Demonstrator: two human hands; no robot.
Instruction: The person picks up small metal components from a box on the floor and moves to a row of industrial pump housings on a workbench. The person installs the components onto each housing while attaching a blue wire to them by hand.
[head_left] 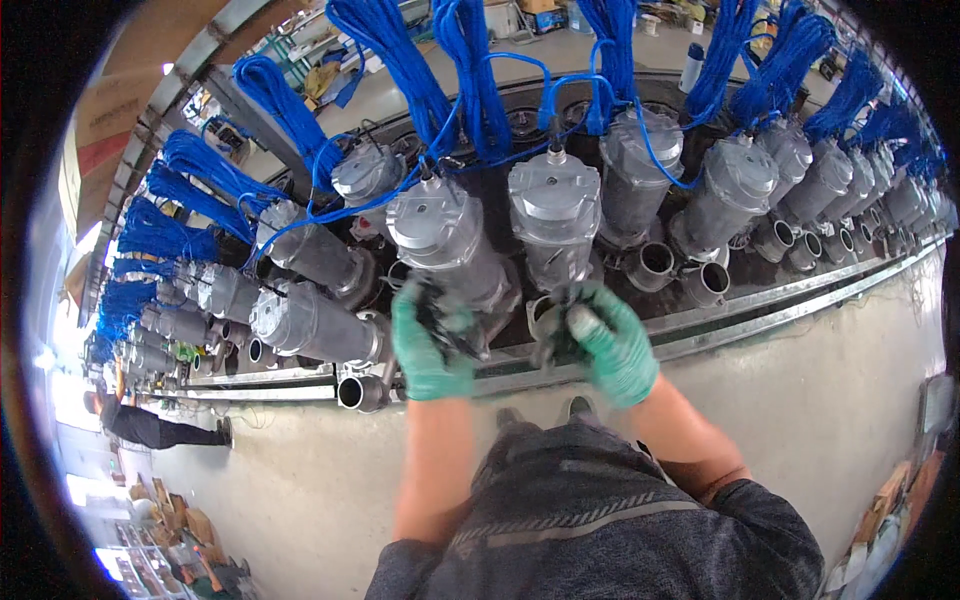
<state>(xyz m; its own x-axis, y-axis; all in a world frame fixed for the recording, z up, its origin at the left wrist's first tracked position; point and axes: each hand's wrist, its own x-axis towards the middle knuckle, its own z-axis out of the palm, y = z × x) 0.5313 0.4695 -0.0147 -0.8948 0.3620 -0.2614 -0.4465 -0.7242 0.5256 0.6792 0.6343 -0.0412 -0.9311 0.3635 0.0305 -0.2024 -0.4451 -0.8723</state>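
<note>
My left hand (432, 335), in a green glove with dark fingers, is smeared by motion in front of a grey metal pump (438, 228). Whether it grips anything does not show. To its right, my right hand (608, 342) is gloved the same way. Its fingers are curled with the thumb pressed in, around something dark that I cannot make out. This hand is at the lower end of a second upright grey pump (555, 205), partly covering that pump's round outlet.
Similar pumps (735, 180) line the bench to both sides, with outlet elbows (360, 393) facing me. Coiled blue cables (395, 65) rise behind them. A metal rail (690, 345) edges the bench. A person (155, 425) in dark clothes stands far left. Boxes and wood (885, 500) lie at right.
</note>
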